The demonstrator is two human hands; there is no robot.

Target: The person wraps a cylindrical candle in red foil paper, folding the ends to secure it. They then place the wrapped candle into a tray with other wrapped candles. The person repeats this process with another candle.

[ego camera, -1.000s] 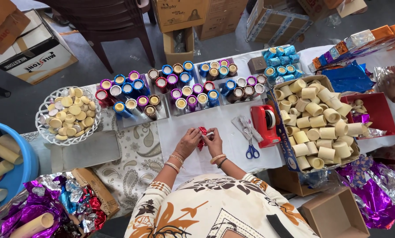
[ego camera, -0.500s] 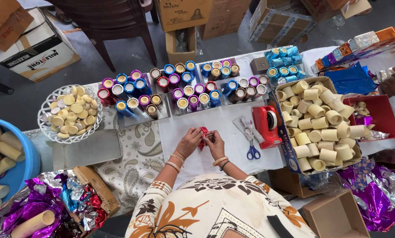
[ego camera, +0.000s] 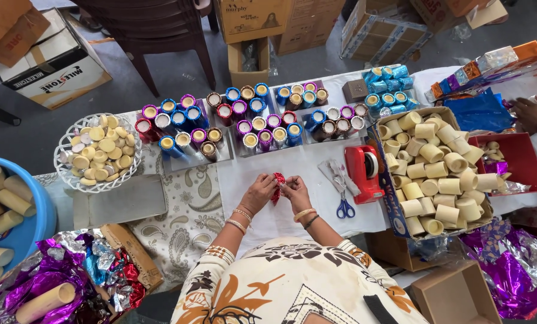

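Both hands met over the white sheet (ego camera: 250,180) at the table's near edge, the left hand (ego camera: 257,193) and right hand (ego camera: 296,191) each pinching a side of a red foil piece (ego camera: 277,183) held between them. Scissors (ego camera: 342,195) lay just right of the right hand, beside a red tape dispenser (ego camera: 364,173). Foil-wrapped tubes (ego camera: 244,120) stood in rows beyond, and a box of plain tubes (ego camera: 436,168) sat further right

Glossy red foil (ego camera: 278,182) crinkles between both hands, beside matt cardboard tubes (ego camera: 436,174).
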